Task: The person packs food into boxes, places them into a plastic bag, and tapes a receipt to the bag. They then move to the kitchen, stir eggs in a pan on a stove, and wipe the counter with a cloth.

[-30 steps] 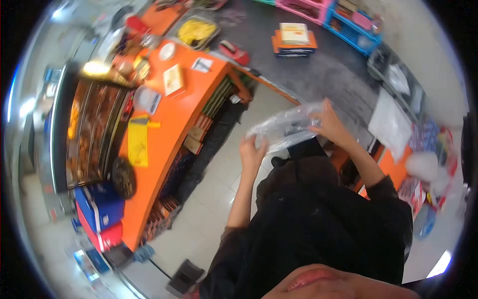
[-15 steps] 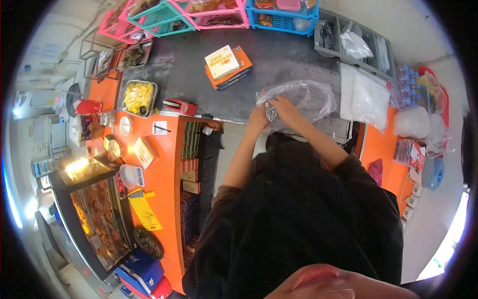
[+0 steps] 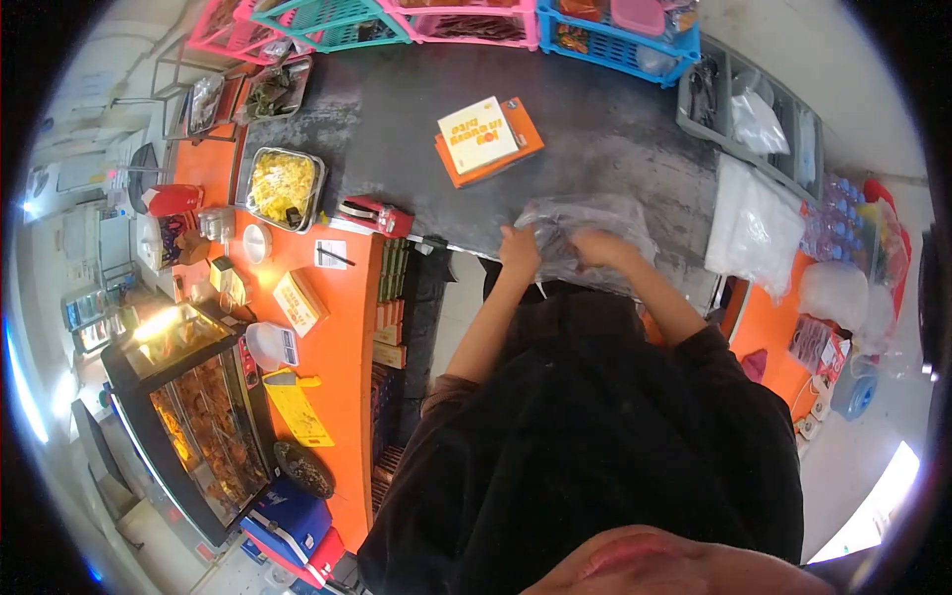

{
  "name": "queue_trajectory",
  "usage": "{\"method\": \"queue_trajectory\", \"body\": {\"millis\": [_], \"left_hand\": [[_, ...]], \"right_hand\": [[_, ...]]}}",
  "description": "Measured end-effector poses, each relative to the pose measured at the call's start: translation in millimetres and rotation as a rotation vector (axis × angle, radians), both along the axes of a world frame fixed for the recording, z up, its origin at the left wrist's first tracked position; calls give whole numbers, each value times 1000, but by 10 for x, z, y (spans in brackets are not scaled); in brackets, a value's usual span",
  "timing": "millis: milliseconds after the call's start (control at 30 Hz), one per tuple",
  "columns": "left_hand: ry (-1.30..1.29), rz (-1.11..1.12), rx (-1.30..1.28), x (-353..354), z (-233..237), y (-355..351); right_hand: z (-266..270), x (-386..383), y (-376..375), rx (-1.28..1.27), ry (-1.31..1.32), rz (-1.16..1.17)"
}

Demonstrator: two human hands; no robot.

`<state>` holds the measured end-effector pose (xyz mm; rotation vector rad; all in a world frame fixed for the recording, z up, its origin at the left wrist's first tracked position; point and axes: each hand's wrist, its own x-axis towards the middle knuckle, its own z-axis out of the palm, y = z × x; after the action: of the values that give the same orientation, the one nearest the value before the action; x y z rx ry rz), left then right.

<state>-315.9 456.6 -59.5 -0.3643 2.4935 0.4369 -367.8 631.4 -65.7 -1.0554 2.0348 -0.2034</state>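
The hands [image 3: 520, 253] held a clear plastic bag [image 3: 620, 213] over the table [image 3: 387, 139]; white plastic [image 3: 756, 226] lay at its three o'clock.

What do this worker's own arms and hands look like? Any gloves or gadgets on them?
The left hand and right hand look bare, with no gloves, watch or cables visible. Dark brownish sleeves end near the elbows, leaving the forearms uncovered. The top is black. Rings are too small to tell.

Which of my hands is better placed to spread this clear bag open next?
Likely your right hand: it sits against or inside the clear bag, nearer its middle. Your left hand is at the bag's left edge.
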Motion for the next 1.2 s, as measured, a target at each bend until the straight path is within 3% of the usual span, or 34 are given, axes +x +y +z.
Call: {"method": "queue_trajectory", "body": {"millis": [67,133,200,233,300,333,400,433,533,600,667,733,800,867,900,967,1000,1100,1200], "left_hand": [[32,-47,83,-10,4,-121],[64,-90,181,4,-28,-216],[211,-117,347,37,-119,-349],[210,-113,350,45,-30,-403],[327,-188,410,-4,218,-502],[329,-182,409,-24,198,-559],[220,-193,529,-69,114,-680],[218,-181,529,-64,108,-717],[322,-134,625,-78,167,-784],[412,-101,756,-128,226,-939],[18,405,1042,-244,243,-1344],[44,899,1029,-353,210,-1695],[260,1108,902,-664,398,-1719],[230,1175,1202,-934,254,-1782],[219,1179,1200,-1082,-26,-1816],[251,817,1448,-1263,-732,-1823],[236,819,1452,-1310,-825,-1811],[264,880,1449,-1373,-704,-1726],[315,793,1542,-1307,-179,-1572]], "right_hand": [[285,-485,-184,-302,-604,-260],[880,-877,-383,-680,-752,-776],[714,-1330,-601,-753,-354,-1212],[634,-1467,-717,-748,-355,-1209],[432,-1713,-950,-348,-160,-1291],[35,-1811,-1024,-348,-159,-1284],[-819,-1922,-1128,-797,-339,-1060],[-363,-1740,-1212,-776,-613,-1151],[-322,-1705,-1287,-560,-720,-1229],[-637,-1799,-1330,-542,-667,-1221],[-745,-1866,-1314,-527,-609,-1214],[-594,-1866,-1332,-575,-479,-1203],[-217,-1892,-1310,-487,-602,-1184],[-141,-1889,-1346,-400,-726,-1163],[-207,-1914,-1361,-430,-744,-1190],[-246,-1879,-1340,-449,-766,-1232],[-198,-1859,-1345,-505,-789,-1259],[-225,-1860,-1318,-593,-868,-1327],[25,-1697,-1195,-580,-953,-1385]]}}
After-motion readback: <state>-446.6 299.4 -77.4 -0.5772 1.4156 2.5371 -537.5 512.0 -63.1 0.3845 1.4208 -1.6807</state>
